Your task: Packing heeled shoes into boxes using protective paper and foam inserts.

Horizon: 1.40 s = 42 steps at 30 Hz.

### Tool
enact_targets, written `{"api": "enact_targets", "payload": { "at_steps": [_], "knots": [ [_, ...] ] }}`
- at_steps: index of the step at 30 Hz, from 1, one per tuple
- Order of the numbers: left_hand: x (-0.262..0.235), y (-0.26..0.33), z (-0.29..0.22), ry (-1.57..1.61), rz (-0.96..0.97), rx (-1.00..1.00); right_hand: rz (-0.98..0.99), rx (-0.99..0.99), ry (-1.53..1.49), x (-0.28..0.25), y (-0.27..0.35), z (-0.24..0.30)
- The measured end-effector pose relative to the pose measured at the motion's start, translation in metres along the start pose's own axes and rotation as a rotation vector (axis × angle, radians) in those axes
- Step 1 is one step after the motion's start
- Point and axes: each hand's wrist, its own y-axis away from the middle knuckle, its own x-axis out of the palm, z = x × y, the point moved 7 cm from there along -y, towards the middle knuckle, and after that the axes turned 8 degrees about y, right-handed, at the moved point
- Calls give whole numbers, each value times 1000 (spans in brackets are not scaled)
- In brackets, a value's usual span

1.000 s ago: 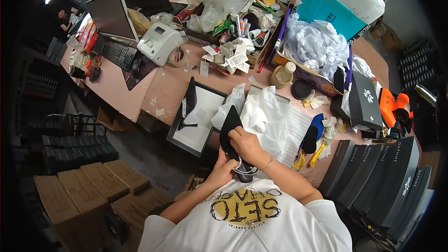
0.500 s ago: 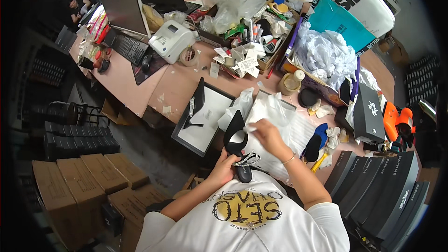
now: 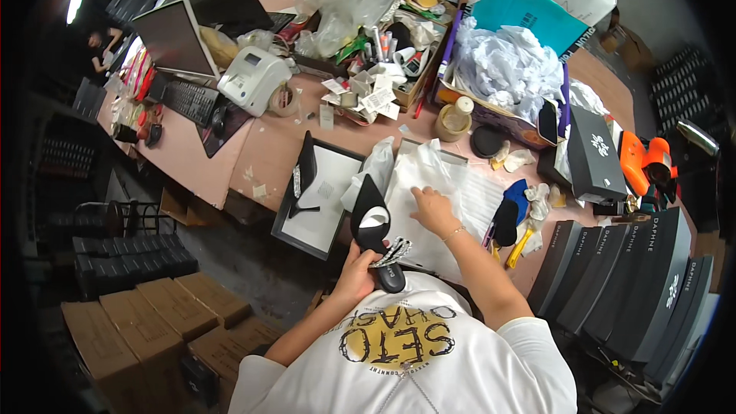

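Note:
My left hand [image 3: 357, 276] grips a black pointed high-heel shoe [image 3: 375, 230] by its back part, toe pointing away from me, a sparkly strap hanging near my fingers. My right hand [image 3: 434, 211] rests flat, fingers spread, on white tissue paper [image 3: 429, 184] lying in front of me on the table. A second black heeled shoe [image 3: 306, 175] stands on the white-lined lid of an open shoe box [image 3: 322, 203] to the left.
Black shoe boxes [image 3: 636, 284] stand stacked at my right. A box of crumpled white paper [image 3: 510, 69], a label printer [image 3: 254, 80], a laptop [image 3: 180, 34] and clutter fill the pink table [image 3: 184, 157]. Cardboard boxes [image 3: 146, 322] sit on the floor at left.
My right hand let go of the shoe and moved right onto the tissue paper. The left hand keeps holding the shoe, now slightly higher.

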Motion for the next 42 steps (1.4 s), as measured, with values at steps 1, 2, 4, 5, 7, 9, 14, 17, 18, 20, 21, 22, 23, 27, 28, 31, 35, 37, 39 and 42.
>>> {"api": "enact_targets", "payload": {
  "at_steps": [1, 2, 4, 5, 7, 9, 14, 17, 18, 20, 21, 22, 23, 27, 28, 31, 35, 37, 39, 42],
  "knots": [
    [3, -2, 0, -23, 2, -10, 30, -8, 118, 33, -9, -15],
    [-2, -6, 3, -6, 20, -14, -67, 3, -11, 26, -6, -12],
    [-3, -6, 0, -3, 16, 1, -257, 23, -272, -9, 10, -1],
    [-2, -3, -2, 22, 6, -6, -173, -85, -451, -30, 19, 18],
    [-11, -4, 1, -6, 14, 26, 6, -290, -801, -80, 45, 60],
    [-4, -7, 2, -63, 67, 39, 40, -421, -743, -88, 60, 84],
    [12, -6, 9, -113, 154, 30, -454, -434, -50, -71, 51, 90],
    [14, -8, 8, -118, 211, -8, -564, -276, -329, -70, 51, 73],
    [15, -9, 8, -123, 239, -21, -546, -192, -568, -72, 51, 63],
    [27, -8, 12, -167, 313, 5, -321, -95, -908, -57, 49, 49],
    [33, -7, 14, -191, 347, 10, -440, -91, -684, -62, 48, 48],
    [37, -11, 10, -235, 345, 24, -457, -85, -657, -61, 39, 50],
    [44, -8, 7, -182, 284, -21, -476, -67, -622, -64, 34, 49],
    [39, -18, 7, 16, 195, -287, -326, -209, -543, -98, 26, 48],
    [38, -26, -1, 16, 245, -244, -114, -141, -882, -105, 29, 46],
    [29, -55, -24, 70, 282, -111, -56, -237, -1038, -114, 59, 50],
    [55, -53, -27, 263, 653, -524, -406, -393, -645, -121, 113, 120],
    [41, -61, -23, 377, 685, -657, -551, -526, -405, -122, 125, 143],
    [51, -43, -24, 485, 841, -731, -524, -560, -320, -114, 129, 145],
    [53, -35, -25, 451, 869, -833, -529, -535, -300, -107, 130, 145]
  ]
}}
